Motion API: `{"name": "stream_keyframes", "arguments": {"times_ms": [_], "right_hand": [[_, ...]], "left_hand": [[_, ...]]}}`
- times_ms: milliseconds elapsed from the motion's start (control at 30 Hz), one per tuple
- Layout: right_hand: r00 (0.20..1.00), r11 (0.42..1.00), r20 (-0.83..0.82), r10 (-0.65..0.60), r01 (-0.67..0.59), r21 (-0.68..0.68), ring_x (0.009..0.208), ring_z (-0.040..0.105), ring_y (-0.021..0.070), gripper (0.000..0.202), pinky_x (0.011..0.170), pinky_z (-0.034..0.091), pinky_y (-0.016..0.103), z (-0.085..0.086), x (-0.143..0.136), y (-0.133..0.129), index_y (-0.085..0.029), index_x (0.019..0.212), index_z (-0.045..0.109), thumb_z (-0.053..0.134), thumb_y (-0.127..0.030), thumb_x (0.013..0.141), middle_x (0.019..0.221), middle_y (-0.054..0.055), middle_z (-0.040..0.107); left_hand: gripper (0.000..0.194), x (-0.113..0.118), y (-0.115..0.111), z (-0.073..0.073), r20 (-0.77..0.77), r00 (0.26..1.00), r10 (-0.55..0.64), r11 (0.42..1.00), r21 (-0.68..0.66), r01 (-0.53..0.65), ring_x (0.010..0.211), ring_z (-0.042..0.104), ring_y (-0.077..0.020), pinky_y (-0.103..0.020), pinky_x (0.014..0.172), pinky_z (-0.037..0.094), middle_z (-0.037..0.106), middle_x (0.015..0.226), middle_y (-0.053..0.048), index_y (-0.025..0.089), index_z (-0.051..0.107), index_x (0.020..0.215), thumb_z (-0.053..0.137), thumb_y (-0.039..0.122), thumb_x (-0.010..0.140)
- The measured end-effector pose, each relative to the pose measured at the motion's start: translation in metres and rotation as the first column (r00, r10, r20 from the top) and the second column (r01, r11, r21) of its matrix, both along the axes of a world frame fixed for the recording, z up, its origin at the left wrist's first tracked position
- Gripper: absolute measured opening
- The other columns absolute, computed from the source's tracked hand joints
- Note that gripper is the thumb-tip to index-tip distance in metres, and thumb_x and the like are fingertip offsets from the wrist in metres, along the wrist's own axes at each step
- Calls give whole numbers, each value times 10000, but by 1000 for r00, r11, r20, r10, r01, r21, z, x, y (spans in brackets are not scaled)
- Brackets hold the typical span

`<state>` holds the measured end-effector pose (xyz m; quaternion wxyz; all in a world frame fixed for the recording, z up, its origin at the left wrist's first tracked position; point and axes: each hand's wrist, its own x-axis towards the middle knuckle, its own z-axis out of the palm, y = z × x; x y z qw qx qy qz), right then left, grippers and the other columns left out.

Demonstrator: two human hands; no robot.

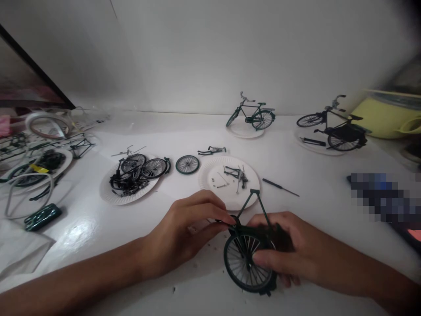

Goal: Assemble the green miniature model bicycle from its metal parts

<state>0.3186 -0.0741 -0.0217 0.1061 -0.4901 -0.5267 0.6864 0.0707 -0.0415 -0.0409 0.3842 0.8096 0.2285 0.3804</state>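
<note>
My right hand point(289, 250) is closed round a dark green model bicycle frame point(258, 206) with a spoked wheel point(238, 267) mounted in it, its thumb pressed near the hub. From the left, my left hand point(194, 232) pinches the frame close to the top of the wheel. Whether a small part sits between those fingertips I cannot make out. Just beyond my hands lies a white paper plate point(210, 169) with small metal parts point(238, 175) on it. A thin black screwdriver point(279, 186) rests to its right.
Two assembled model bicycles point(251, 114) point(332, 125) stand at the back. A loose wheel point(187, 164) and a plate point(108, 195) heaped with black parts lie left of centre. More parts, a cable point(52, 188) and a green shiny object point(42, 217) occupy the far left; a yellow pot point(384, 116) stands right.
</note>
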Motion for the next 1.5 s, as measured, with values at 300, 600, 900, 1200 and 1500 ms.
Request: {"name": "stream_keyframes", "arguments": {"times_ms": [300, 600, 900, 1200, 1500], "right_hand": [[997, 995, 13, 81, -81, 56, 561, 494, 61, 278, 506, 416, 154, 4, 0, 1, -159, 888, 590, 690, -418, 871, 660, -51, 525], [998, 999, 49, 33, -35, 42, 550, 564, 80, 380, 502, 458, 169, 1, 0, 0, -169, 1075, 601, 701, -464, 859, 674, -38, 596], [902, 828, -210, -376, 429, 362, 506, 583, 106, 247, 466, 460, 220, -19, 13, 13, -181, 834, 666, 721, -421, 855, 647, 5, 655], [548, 444, -448, -706, 836, 323, 631, 523, 133, 207, 524, 403, 310, -16, 24, 29, -250, 725, 626, 758, -370, 830, 782, -11, 584], [721, 568, -305, -622, 684, 457, 785, 578, 180, 185, 682, 469, 311, -27, 20, 27, -252, 889, 638, 747, -388, 827, 873, 6, 640]], "left_hand": [[120, 2, 1, -2, -124, 992, -8, 994, 109, 21, 926, 623, -150, -281, 819, 516, 658, 1003, -88, 118, 718, 1003, 658, 84, 905], [110, 0, 1, 3, -50, 997, 52, 992, 114, -46, 903, 624, -138, -284, 812, 493, 669, 969, -59, 133, 655, 1030, 641, 105, 925], [83, -36, 54, 0, -334, 854, 399, 744, 662, -88, 887, 596, -189, -335, 749, 419, 685, 963, -56, 163, 647, 1020, 603, 169, 949], [166, -45, 49, 16, -521, 779, 349, 719, 682, 134, 972, 617, -212, -356, 824, 467, 683, 1079, -74, 164, 637, 1102, 585, 264, 980], [264, -16, 16, 19, -660, 740, 132, 695, 594, 405, 875, 624, -216, -378, 805, 482, 683, 883, -93, 99, 623, 1016, 360, 102, 1037]]}}
